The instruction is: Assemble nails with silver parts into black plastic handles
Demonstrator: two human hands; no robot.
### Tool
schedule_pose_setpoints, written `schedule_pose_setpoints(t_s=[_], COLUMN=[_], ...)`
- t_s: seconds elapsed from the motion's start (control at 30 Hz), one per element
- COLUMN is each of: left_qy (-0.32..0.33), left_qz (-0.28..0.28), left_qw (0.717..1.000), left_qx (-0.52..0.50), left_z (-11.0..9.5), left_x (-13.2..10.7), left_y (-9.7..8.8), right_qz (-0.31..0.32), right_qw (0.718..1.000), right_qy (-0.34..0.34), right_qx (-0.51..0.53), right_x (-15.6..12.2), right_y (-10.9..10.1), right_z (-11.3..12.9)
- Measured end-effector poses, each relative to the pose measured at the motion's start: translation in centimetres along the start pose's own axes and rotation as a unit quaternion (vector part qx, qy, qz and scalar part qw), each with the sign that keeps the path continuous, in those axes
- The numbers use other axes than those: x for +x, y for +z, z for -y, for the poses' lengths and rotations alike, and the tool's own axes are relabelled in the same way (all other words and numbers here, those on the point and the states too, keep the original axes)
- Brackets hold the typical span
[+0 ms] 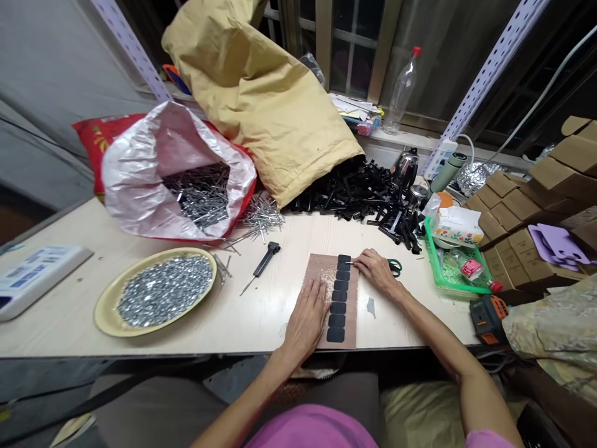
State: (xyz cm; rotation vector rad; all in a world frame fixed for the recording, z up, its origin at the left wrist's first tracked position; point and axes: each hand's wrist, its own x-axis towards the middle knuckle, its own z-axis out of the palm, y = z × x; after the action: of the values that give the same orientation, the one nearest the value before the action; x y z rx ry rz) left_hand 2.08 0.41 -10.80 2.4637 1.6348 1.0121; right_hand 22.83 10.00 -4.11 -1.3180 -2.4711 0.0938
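Observation:
A brown sheet (317, 264) lies on the table with a column of black rounded-square pads (336, 320) along its right part. My left hand (305, 311) rests flat on the sheet, fingers stretched out, just left of the pads. My right hand (373, 267) is pinched at the top end of the column. From its fingertips a small, thin, shiny piece (349, 262) points at the top pad; its kind is too small to make out. Green-handled scissors (395, 267) lie beside my right hand, partly hidden. To the left is a black-handled piece with a thin metal shaft (267, 260).
A yellow bowl of small metal pieces (105, 311) stands left. Behind it, a red-and-white sack (125, 180) spills nails (261, 214). A large tan bag (280, 106) opens onto a heap of black parts (368, 190). At right are a green basket (436, 274) and cardboard boxes (515, 252).

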Motion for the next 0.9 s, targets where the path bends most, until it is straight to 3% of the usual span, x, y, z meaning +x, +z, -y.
schedule_pose_setpoints(t_s=[0.23, 0.43, 0.5, 0.6, 0.63, 0.77, 0.9], left_qy=[0.017, 0.015, 0.013, 0.013, 0.013, 0.019, 0.011], left_qz=[0.011, 0.018, 0.024, 0.029, 0.029, 0.031, 0.044], left_qw=[0.999, 0.999, 0.999, 0.999, 0.999, 0.999, 0.998], left_qx=[0.026, 0.024, 0.024, 0.032, 0.034, 0.03, 0.031], left_z=[0.0, 0.2, 0.2, 0.0, 0.0, 0.0, 0.0], left_x=[-0.2, -0.4, -0.3, -0.3, -0.2, -0.2, -0.1], left_y=[-0.3, -0.2, -0.3, -0.5, -0.5, -0.6, -0.7], right_qz=[-0.029, -0.027, -0.034, -0.052, -0.05, -0.006, 0.004], right_qw=[0.996, 0.959, 0.966, 0.984, 0.984, 0.962, 0.976], right_qy=[-0.081, -0.279, -0.255, -0.163, -0.164, -0.272, -0.216], right_qx=[-0.025, -0.033, -0.034, -0.044, -0.042, -0.019, -0.023], right_x=[-0.4, -2.8, -2.7, -2.3, -2.4, -3.4, -3.4], right_y=[0.8, 0.8, 0.8, 0.9, 1.0, 0.9, 0.8], right_z=[-0.8, 1.0, 1.0, 1.0, 1.1, 1.9, 2.1])
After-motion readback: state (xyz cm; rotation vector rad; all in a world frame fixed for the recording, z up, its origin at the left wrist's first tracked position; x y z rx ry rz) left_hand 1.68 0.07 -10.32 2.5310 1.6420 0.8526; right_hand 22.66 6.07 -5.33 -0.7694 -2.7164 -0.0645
